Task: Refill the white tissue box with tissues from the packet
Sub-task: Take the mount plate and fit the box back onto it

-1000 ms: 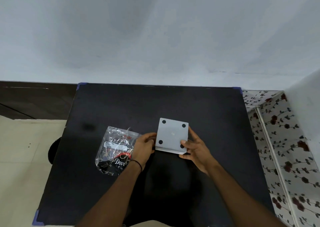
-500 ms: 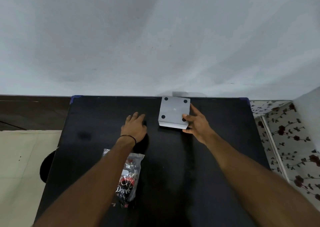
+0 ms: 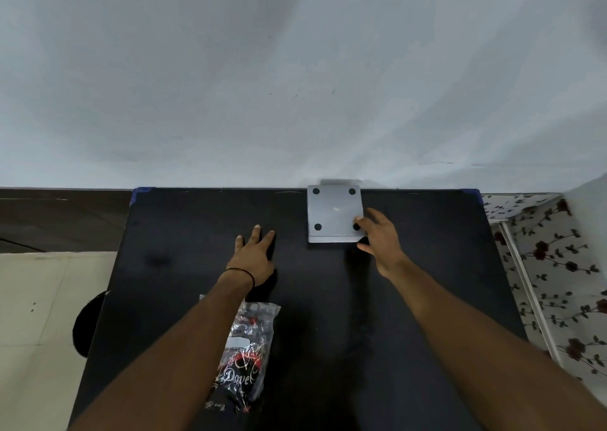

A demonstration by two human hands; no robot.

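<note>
The white tissue box (image 3: 333, 212) stands at the far edge of the black table (image 3: 184, 233), against the wall, its upper face showing black round feet at the corners. My right hand (image 3: 381, 240) grips the box's near right corner, thumb on top by one foot. My left hand (image 3: 254, 256) lies flat on the table, fingers straight, to the left of the box and apart from it. The tissue packet (image 3: 244, 355), clear plastic with a black and red print, lies near the table's front, partly under my left forearm.
A grey wall rises just behind the table. A surface with a white floral cover (image 3: 558, 266) stands to the right. Pale floor tiles (image 3: 42, 299) and a dark round object (image 3: 87, 325) lie to the left of the table.
The box has gone from mid-table to the far edge by the wall in my right hand. My left hand let go of it and now lies flat on the table.
</note>
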